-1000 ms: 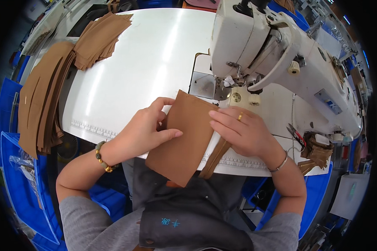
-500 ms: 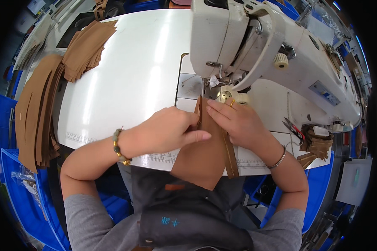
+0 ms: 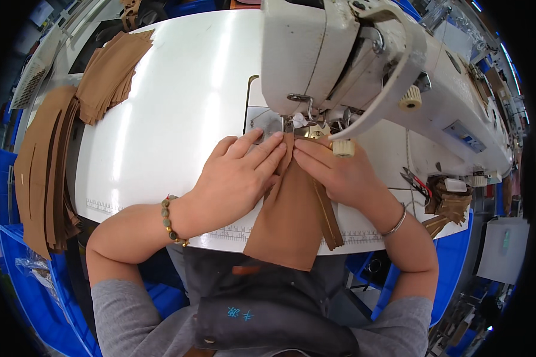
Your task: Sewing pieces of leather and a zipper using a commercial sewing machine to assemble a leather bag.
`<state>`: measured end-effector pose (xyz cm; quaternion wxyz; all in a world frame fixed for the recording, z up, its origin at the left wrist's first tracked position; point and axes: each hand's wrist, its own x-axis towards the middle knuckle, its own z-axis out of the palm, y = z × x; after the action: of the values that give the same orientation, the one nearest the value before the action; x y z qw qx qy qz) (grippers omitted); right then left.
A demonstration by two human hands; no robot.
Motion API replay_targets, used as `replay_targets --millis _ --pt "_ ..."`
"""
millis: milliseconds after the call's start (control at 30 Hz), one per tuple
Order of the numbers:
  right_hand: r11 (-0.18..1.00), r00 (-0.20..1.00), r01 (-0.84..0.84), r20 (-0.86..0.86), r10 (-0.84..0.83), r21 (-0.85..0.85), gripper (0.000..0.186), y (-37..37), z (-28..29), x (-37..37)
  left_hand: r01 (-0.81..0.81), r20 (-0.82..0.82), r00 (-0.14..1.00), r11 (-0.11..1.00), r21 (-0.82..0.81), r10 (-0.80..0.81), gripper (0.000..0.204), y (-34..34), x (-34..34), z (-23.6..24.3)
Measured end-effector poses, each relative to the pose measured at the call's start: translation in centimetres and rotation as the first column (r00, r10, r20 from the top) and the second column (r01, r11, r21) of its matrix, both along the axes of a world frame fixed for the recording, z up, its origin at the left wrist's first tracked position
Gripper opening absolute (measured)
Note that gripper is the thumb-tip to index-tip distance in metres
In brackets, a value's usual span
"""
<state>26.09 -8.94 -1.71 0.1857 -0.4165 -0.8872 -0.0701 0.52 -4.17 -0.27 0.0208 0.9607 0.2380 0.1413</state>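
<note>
A brown fabric piece [image 3: 289,223] with a folded strip along its right side runs from the table's front edge up to the needle area [image 3: 287,123] of a white sewing machine [image 3: 315,53]. My left hand [image 3: 235,175] lies on its left part, fingers stretched out and fingertips on the fold just before the presser foot. The left thumb is partly hidden beside the cloth. On the right, my right hand [image 3: 345,175] rests with straight fingers flat on the fabric, fingertips close to the foot. Part of that hand is behind a cream knob [image 3: 343,148].
Stacks of brown cut pieces [image 3: 44,172] hang over the left edge, with another pile [image 3: 113,77] behind. Red-handled thread snips [image 3: 417,181] lie at right beside a bundle of brown pieces [image 3: 449,205]. Blue bins [image 3: 44,291] stand below the table [image 3: 161,119].
My left hand has gone from a curled grip on the fabric's edge to stretched fingers laid near the presser foot. The fabric's top has moved up under the foot area. My right hand has barely moved.
</note>
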Motion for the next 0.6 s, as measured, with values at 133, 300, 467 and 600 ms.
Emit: replay_targets --millis 133,300,467,600 --pt "0.988 0.999 0.031 -0.034 -0.026 0.154 0.041 0.1 0.1 -0.8 -0.005 0.014 1.0 1.0 0.002 0.005 0.052 -0.1 -0.1 0.0" --pt "0.995 1.0 0.003 -0.024 -0.001 0.102 0.035 0.0 0.3 -1.1 -0.046 0.0 0.999 0.999 -0.025 0.046 0.053 -0.2 0.0 0.0" --pt "0.997 1.0 -0.024 -0.018 0.025 0.075 0.034 0.0 0.8 -0.9 -0.062 -0.022 0.998 0.998 -0.005 0.062 0.058 -0.2 0.0 0.1" --pt "0.998 1.0 0.019 0.009 -0.02 0.051 0.039 -0.2 1.0 -1.1 -0.049 -0.014 0.999 0.997 0.059 0.05 0.056 -0.2 0.1 -0.1"
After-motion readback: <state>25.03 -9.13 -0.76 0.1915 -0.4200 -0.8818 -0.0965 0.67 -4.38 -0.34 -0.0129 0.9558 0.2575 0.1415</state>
